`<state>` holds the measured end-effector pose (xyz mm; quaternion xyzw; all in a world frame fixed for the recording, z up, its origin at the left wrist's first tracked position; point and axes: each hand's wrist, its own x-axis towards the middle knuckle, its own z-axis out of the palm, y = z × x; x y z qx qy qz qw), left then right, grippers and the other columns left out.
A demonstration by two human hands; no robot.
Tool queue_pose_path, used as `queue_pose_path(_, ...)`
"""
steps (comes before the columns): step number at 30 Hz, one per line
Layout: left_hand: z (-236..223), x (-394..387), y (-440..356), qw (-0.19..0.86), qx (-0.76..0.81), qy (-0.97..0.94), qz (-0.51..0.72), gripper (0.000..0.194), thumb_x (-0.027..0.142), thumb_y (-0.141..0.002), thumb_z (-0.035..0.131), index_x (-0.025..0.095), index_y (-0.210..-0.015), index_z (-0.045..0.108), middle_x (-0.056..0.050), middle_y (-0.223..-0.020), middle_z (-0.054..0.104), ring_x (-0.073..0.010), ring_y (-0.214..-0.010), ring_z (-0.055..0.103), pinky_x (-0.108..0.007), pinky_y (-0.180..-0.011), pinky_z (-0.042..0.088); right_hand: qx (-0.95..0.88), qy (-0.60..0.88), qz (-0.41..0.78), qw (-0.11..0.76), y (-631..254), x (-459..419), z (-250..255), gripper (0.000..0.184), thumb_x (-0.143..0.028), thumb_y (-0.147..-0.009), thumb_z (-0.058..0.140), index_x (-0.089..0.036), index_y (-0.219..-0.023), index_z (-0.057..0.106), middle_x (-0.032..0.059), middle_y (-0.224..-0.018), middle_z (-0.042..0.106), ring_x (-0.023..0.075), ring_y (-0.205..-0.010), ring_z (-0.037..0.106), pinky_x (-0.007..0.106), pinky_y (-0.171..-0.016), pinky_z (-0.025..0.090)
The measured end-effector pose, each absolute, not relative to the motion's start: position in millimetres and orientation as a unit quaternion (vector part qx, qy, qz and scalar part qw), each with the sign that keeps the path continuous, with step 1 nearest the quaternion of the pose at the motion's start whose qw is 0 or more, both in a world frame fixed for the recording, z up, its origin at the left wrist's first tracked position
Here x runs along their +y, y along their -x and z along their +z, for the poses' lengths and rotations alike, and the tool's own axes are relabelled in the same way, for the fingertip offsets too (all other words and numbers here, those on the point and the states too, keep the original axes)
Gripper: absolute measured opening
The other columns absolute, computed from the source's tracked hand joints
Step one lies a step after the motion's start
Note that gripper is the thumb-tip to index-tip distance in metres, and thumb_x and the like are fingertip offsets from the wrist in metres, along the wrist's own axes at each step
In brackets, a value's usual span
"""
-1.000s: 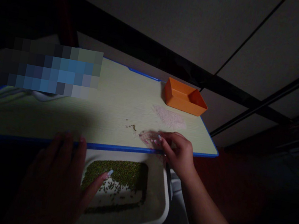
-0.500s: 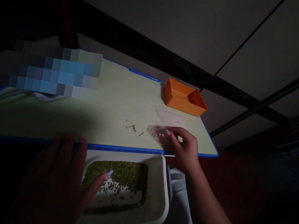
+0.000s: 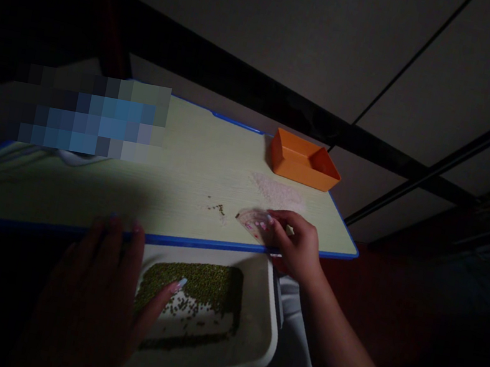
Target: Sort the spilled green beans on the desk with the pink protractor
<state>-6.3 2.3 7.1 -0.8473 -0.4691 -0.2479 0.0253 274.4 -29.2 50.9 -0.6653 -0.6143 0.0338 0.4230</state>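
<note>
My right hand (image 3: 299, 240) pinches a thin, clear, fan-shaped plastic piece (image 3: 256, 226) with pink marks, held low over the pale tabletop. Just left of it lie a few small green beans (image 3: 220, 209) and some pale crumbs. Behind the hand a patch of pale grains (image 3: 279, 191) is spread on the table. Below the table's front edge stands a white bin (image 3: 258, 338) with many green beans (image 3: 209, 281) on its floor. My left hand (image 3: 98, 290), in deep shadow, straddles the bin's left side, thumb inside, fingers by the table edge.
An orange open box (image 3: 303, 162) stands at the table's (image 3: 177, 165) back right corner. A blurred-out blue thing (image 3: 105, 118) and cables lie at the left. Cabinet panels (image 3: 298, 41) rise behind the blue-edged table. The room is dim.
The right hand and plastic piece have shifted slightly left and nearer me. A dark bean now shows at the piece's left tip, where beans lay loose before. The left hand stays put.
</note>
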Motion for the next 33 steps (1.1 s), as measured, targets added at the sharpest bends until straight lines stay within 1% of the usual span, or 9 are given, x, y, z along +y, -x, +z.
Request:
queue_pose_path(8, 9.0, 1.4, 5.5, 0.038, -0.469, 0.846, -0.252, 0.087, 0.057, -0.078, 0.038, 0.010, -0.145, 0.009, -0.030, -0.144, 0.032, -0.0474, -0.137, 0.026, -0.064, -0.103, 0.033, -0.599, 0.689, -0.019, 0.407, -288.6, -26.5, 49.3, 0.020, -0.029, -0.086, 0.056, -0.018, -0.096, 0.069, 0.0076, -0.089, 0.071, 0.0183, -0.077, 0.062, 0.031, -0.070, 0.048)
queue_pose_path(11, 8.9, 1.6, 4.3, 0.038, -0.469, 0.847, -0.248, 0.087, 0.057, -0.078, 0.038, 0.008, -0.144, 0.011, -0.032, -0.142, 0.034, -0.0483, -0.136, 0.027, -0.064, -0.102, 0.034, -0.618, 0.671, -0.005, 0.410, -286.0, -27.0, 51.1, 0.018, -0.029, -0.087, 0.055, -0.019, -0.095, 0.069, 0.0070, -0.091, 0.072, 0.0182, -0.081, 0.063, 0.030, -0.073, 0.048)
queue_pose_path(14, 7.9, 1.4, 3.7, 0.040, -0.471, 0.844, -0.252, 0.087, 0.057, -0.078, 0.039, 0.011, -0.145, 0.007, -0.030, -0.143, 0.034, -0.0480, -0.136, 0.028, -0.065, -0.101, 0.035, -0.634, 0.660, 0.006, 0.402, -284.2, -25.3, 51.9, 0.017, -0.028, -0.087, 0.054, -0.020, -0.092, 0.068, 0.0063, -0.092, 0.072, 0.0178, -0.081, 0.064, 0.030, -0.072, 0.049)
queue_pose_path(18, 7.7, 0.7, 4.2, 0.037, -0.470, 0.844, -0.256, 0.089, 0.057, -0.078, 0.039, 0.015, -0.146, -0.001, -0.027, -0.145, 0.032, -0.0472, -0.137, 0.027, -0.065, -0.102, 0.035, -0.636, 0.681, -0.042, 0.361, -293.2, -16.2, 52.7, 0.018, -0.027, -0.086, 0.055, -0.019, -0.094, 0.069, 0.0078, -0.092, 0.072, 0.0184, -0.078, 0.063, 0.030, -0.070, 0.049)
queue_pose_path(22, 7.3, 0.9, 5.2, 0.038, -0.469, 0.846, -0.251, 0.090, 0.057, -0.078, 0.039, 0.014, -0.146, -0.002, -0.028, -0.143, 0.032, -0.0479, -0.136, 0.028, -0.064, -0.102, 0.034, -0.617, 0.719, -0.100, 0.303, -312.3, -4.0, 57.2, 0.023, -0.025, -0.084, 0.054, -0.017, -0.097, 0.070, 0.0103, -0.087, 0.072, 0.0200, -0.073, 0.063, 0.031, -0.067, 0.047)
queue_pose_path(25, 6.2, 1.4, 5.5, 0.037, -0.469, 0.845, -0.252, 0.090, 0.056, -0.078, 0.039, 0.014, -0.146, -0.002, -0.028, -0.143, 0.032, -0.0469, -0.137, 0.027, -0.064, -0.103, 0.034, -0.596, 0.741, -0.121, 0.284, -323.5, 1.8, 60.3, 0.026, -0.024, -0.084, 0.051, -0.015, -0.099, 0.071, 0.0119, -0.088, 0.073, 0.0216, -0.075, 0.064, 0.032, -0.069, 0.047)
queue_pose_path(28, 5.3, 1.4, 5.3, 0.040, -0.473, 0.839, -0.267, 0.091, 0.057, -0.078, 0.040, 0.014, -0.147, 0.000, -0.027, -0.143, 0.034, -0.0462, -0.136, 0.028, -0.063, -0.102, 0.035, -0.590, 0.740, -0.108, 0.303, -324.4, 3.2, 60.7, 0.026, -0.025, -0.084, 0.052, -0.015, -0.099, 0.071, 0.0116, -0.090, 0.074, 0.0217, -0.077, 0.065, 0.032, -0.070, 0.048)
queue_pose_path(33, 5.4, 1.1, 4.3, 0.040, -0.470, 0.842, -0.261, 0.089, 0.056, -0.078, 0.040, 0.012, -0.146, 0.004, -0.028, -0.142, 0.036, -0.0461, -0.135, 0.030, -0.062, -0.102, 0.035, -0.632, 0.690, -0.033, 0.351, -307.8, 3.1, 57.6, 0.024, -0.029, -0.086, 0.055, -0.016, -0.098, 0.071, 0.0093, -0.092, 0.073, 0.0192, -0.077, 0.065, 0.031, -0.071, 0.049)
